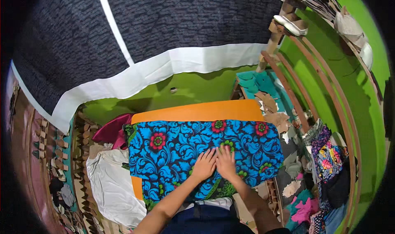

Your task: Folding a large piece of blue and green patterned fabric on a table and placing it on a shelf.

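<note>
A blue and black floral cloth [173, 151] with red and green flowers lies spread over an orange table [197, 111], its near edge hanging toward me. Both my hands rest flat on the cloth near its middle, side by side and almost touching. My left hand [204, 165] has its fingers stretched out, pointing away to the right. My right hand [225, 162] lies palm down, fingers extended away from me. Nothing shows in either hand. Close to my body, a green-patterned part of the cloth sits folded or bunched below the hands.
White cloth [111, 184] drapes at the table's left, with dark red fabric [111, 129] behind it. Racks of shoe forms [59, 151] line the left side. At right stand wooden rails [325, 77], a fabric pile [329, 160] and a teal surface [257, 81] with scraps. Dark curtains hang behind.
</note>
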A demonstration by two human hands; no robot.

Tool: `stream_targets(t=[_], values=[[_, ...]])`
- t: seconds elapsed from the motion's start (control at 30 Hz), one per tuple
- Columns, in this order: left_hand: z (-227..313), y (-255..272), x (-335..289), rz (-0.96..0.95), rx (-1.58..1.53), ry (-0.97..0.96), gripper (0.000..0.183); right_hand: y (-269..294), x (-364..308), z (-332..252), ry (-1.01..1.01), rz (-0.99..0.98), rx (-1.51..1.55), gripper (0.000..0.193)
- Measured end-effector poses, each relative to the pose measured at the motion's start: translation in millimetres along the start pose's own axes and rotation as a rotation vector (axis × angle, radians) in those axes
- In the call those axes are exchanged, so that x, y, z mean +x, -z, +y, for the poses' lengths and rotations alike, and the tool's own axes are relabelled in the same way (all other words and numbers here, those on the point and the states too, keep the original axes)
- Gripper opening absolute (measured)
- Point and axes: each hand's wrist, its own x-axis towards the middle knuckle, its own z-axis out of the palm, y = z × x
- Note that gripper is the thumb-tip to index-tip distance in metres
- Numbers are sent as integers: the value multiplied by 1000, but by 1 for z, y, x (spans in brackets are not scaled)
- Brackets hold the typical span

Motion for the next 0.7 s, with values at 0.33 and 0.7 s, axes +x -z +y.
stream_targets(t=[0.33, 0.7], values=[[-53, -4, 1, -100, 213, 212, 49, 40, -5, 166, -395, 48, -331, 50], [-4, -42, 106, 67, 17, 276, 51, 7, 79, 78, -11, -50, 1, 54]])
